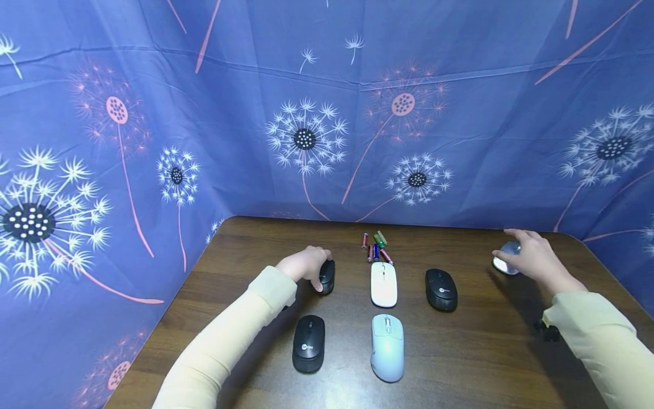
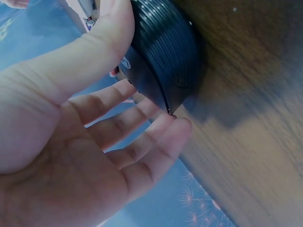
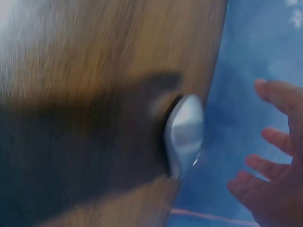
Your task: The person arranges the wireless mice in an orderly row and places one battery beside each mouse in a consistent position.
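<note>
My left hand [image 1: 306, 264] holds a black computer mouse [image 1: 327, 276] on the left half of the table. In the left wrist view the thumb lies on one side of that mouse [image 2: 163, 47] and the fingertips [image 2: 180, 130] are at the other, its ribbed flank showing between. At the far right, my right hand [image 1: 533, 258] is over a light grey mouse [image 1: 504, 265]. The right wrist view, somewhat blurred, shows that mouse [image 3: 186, 135] on the table near its edge, apart from the spread fingers [image 3: 274, 92].
Between the hands lie a white mouse [image 1: 384, 284] and a black mouse [image 1: 441, 289]. Nearer are another black mouse [image 1: 309, 344] and a pale blue mouse [image 1: 387, 347]. Several small batteries [image 1: 376, 250] sit behind the white one. A blue dandelion-patterned cloth [image 1: 347, 187] hangs behind the wooden table [image 1: 490, 363].
</note>
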Motion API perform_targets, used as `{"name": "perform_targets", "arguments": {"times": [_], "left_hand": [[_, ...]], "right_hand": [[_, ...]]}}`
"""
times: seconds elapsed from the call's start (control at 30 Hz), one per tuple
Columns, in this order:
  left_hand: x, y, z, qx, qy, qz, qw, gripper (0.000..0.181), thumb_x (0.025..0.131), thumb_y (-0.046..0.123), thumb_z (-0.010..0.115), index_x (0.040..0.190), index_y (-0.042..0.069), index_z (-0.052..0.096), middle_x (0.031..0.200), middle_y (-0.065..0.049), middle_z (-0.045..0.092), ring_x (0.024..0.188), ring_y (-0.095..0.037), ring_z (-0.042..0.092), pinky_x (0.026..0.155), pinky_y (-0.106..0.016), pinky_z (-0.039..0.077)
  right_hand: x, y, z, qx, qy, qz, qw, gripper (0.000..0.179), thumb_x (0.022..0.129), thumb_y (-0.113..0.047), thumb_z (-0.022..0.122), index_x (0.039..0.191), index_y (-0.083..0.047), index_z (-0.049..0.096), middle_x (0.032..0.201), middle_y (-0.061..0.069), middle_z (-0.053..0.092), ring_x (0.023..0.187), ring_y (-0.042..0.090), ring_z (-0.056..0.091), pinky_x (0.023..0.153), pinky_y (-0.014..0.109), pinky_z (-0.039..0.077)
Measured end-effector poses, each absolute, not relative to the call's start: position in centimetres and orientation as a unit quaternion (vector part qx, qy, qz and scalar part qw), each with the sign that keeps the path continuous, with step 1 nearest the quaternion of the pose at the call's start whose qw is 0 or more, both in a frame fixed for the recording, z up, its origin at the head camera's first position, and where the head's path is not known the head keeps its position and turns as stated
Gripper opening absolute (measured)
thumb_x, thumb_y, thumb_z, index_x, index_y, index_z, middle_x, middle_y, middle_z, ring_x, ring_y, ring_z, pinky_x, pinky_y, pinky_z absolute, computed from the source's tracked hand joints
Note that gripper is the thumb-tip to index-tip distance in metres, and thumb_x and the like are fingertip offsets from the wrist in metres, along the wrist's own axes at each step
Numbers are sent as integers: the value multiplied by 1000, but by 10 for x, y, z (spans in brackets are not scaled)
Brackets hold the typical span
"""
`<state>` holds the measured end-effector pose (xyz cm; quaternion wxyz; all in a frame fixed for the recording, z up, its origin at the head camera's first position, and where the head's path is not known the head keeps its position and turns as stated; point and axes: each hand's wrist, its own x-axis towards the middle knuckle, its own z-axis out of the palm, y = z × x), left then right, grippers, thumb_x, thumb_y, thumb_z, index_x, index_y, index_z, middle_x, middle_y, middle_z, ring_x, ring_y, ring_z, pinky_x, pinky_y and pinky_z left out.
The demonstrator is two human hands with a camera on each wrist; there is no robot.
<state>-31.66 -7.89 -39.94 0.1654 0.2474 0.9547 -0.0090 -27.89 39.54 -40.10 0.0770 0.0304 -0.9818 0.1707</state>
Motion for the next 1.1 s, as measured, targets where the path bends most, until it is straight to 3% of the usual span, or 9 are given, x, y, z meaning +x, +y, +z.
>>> {"name": "perform_targets", "arguments": {"times": [0.37,0.67,0.93,1.1], "left_hand": [[-317,-78,-398,258,952,-29,165,79,64,27,88,131,9,51,128,-10,55,124,-30,46,105,-36,36],[-316,-77,-397,256,953,-34,160,79,63,26,89,131,9,51,126,-11,56,123,-29,47,104,-36,36],[-315,-75,-397,252,952,-50,164,79,65,28,87,132,10,50,127,-9,56,123,-27,47,104,-34,36],[-315,-74,-395,251,951,-58,170,80,66,30,87,133,10,49,128,-8,55,123,-26,47,104,-35,36]], "right_hand": [[-288,424,-430,44,-980,164,101,85,76,-39,74,131,14,36,125,47,30,113,62,26,90,66,19],[-292,421,-443,-28,-984,167,59,103,77,-55,69,141,12,21,131,51,19,114,70,19,87,73,25],[-293,421,-449,-74,-977,199,31,100,85,-56,58,143,11,13,133,52,10,108,71,20,78,72,32],[-293,420,-448,-86,-976,201,25,94,88,-56,52,142,12,17,128,53,14,103,69,26,74,70,35]]}}
